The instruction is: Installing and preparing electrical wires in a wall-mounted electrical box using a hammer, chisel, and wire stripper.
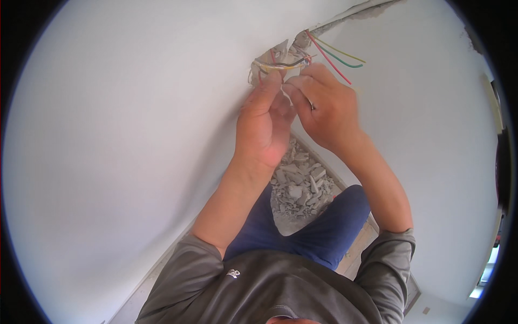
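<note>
Both my hands are raised to a broken-out hole [278, 49] in the white wall, where several thin electrical wires stick out. My left hand [263, 121] is closed, thumb and fingertips pinching at the wires just below the opening. Against it, my right hand [328, 105] has its fingers curled and pressed together at the same bunch. A black wire [294, 63] and a yellow wire [294, 67] cross above my fingertips. Which strands each hand grips is partly hidden. Free of my hands, a red wire [330, 58] and a green wire [343, 60] stretch right, with a yellow-green wire [345, 53] above.
A rough channel [350, 15] is cut into the wall from the hole toward the upper right. Below my hands, a heap of grey rubble [299, 186] lies on the floor between my legs [345, 221]. White walls [118, 124] stand close on both sides.
</note>
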A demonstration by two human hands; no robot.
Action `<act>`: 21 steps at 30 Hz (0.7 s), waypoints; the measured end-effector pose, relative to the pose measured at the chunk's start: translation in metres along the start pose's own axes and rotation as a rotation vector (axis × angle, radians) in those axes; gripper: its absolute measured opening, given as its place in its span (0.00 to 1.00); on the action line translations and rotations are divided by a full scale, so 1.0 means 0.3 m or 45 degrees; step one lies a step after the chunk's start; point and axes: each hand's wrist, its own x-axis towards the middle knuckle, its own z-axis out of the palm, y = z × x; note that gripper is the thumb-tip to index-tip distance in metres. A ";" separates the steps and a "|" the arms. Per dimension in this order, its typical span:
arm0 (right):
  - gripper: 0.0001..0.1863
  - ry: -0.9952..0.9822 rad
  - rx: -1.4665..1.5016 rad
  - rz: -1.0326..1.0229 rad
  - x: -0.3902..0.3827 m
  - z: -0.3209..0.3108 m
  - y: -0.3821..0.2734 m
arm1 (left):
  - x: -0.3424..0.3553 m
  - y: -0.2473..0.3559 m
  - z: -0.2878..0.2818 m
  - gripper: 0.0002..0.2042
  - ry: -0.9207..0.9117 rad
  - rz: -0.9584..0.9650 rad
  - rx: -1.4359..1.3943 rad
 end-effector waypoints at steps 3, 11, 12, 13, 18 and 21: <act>0.05 -0.118 0.512 0.567 0.047 -0.015 -0.041 | 0.020 -0.003 -0.036 0.10 -0.043 0.011 -0.006; 0.10 -0.298 1.727 1.993 0.096 -0.044 -0.028 | -0.005 0.011 -0.008 0.12 -0.105 -0.064 0.158; 0.11 -0.357 1.669 1.918 0.100 -0.048 -0.027 | -0.005 0.012 -0.008 0.12 -0.060 -0.062 0.166; 0.11 -0.415 1.612 1.842 0.101 -0.049 -0.026 | 0.005 0.008 -0.021 0.12 -0.060 -0.062 0.165; 0.07 -0.203 0.794 1.048 -0.005 -0.052 -0.039 | 0.021 -0.009 -0.053 0.11 -0.080 0.005 0.025; 0.09 0.132 0.198 0.307 -0.043 0.010 -0.013 | 0.029 -0.016 -0.053 0.11 -0.105 0.050 0.034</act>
